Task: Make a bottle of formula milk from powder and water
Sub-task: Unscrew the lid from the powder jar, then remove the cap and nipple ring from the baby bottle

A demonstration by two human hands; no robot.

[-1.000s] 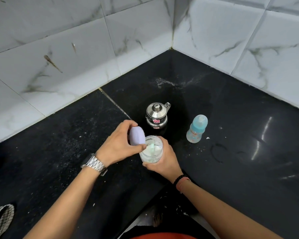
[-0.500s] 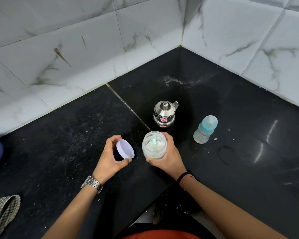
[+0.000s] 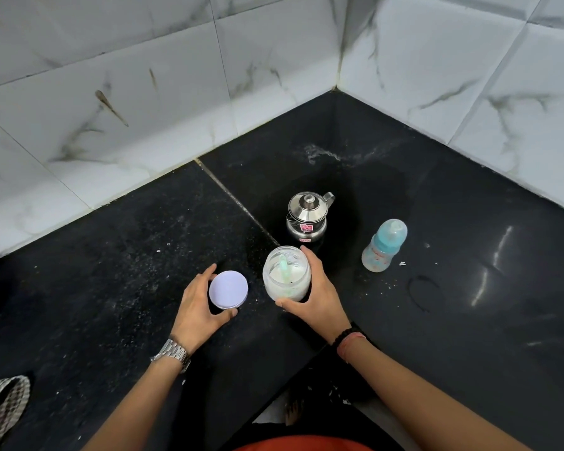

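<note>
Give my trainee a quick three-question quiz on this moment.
1. True or false: the powder jar is open.
2. Which hand holds the lilac lid? A) left hand B) right hand
3. Fill in: the baby bottle stands with its cap ____.

Key: 1. True; a green scoop shows inside. 2. A. 3. On.

A domestic kitchen corner is shown. This is indicated by a black stone countertop (image 3: 469,255), marble-patterned wall tiles (image 3: 144,92) and a steel pot (image 3: 306,219).
</note>
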